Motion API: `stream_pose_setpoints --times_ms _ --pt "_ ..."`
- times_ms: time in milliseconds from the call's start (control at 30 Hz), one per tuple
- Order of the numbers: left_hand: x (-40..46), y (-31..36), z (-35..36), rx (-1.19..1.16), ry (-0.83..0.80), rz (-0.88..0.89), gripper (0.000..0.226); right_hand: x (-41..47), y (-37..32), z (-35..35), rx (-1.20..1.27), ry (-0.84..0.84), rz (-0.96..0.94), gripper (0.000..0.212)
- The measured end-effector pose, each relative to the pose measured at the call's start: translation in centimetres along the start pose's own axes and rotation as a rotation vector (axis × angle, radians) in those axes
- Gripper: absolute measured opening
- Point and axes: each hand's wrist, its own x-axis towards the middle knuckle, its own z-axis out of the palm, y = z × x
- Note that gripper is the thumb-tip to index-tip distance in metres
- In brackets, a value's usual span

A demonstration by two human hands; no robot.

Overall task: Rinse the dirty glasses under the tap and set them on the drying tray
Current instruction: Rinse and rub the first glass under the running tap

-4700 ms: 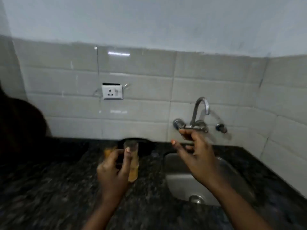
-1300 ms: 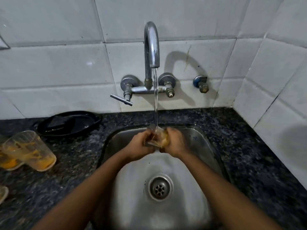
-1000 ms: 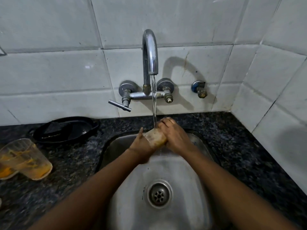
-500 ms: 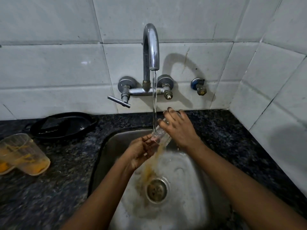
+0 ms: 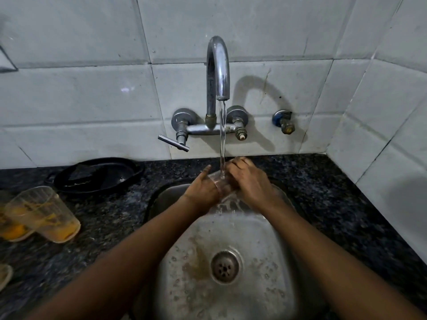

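A clear glass (image 5: 219, 183) is held upright between both hands over the steel sink (image 5: 284, 269), right under the water stream from the chrome tap (image 5: 218, 72). My left hand (image 5: 203, 191) wraps its left side and my right hand (image 5: 250, 183) covers its right side, so most of the glass is hidden. The glass now looks clear. On the counter at left stand dirty glasses with orange residue: one (image 5: 44, 214) in front, another (image 5: 11, 229) behind it. A black tray (image 5: 99, 175) lies by the wall.
The dark granite counter (image 5: 323, 192) surrounds the sink. Orange stains lie near the drain (image 5: 225, 266). The tap lever (image 5: 173, 143) sticks out to the left. A small valve (image 5: 284, 122) is on the tiled wall. Another rim (image 5: 4, 276) shows at the far left edge.
The glass was tipped, pouring orange liquid into the sink; now it is back upright under the stream with both hands around it. Orange residue has spread toward the drain.
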Motion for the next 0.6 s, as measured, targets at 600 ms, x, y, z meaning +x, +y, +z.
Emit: stream_pose_setpoints --times_ms 600 --pt "0.8 2.4 -1.5 -1.720 0.797 -0.965 0.045 -3.0 -4.2 0.3 0.152 -0.188 0.179 0.103"
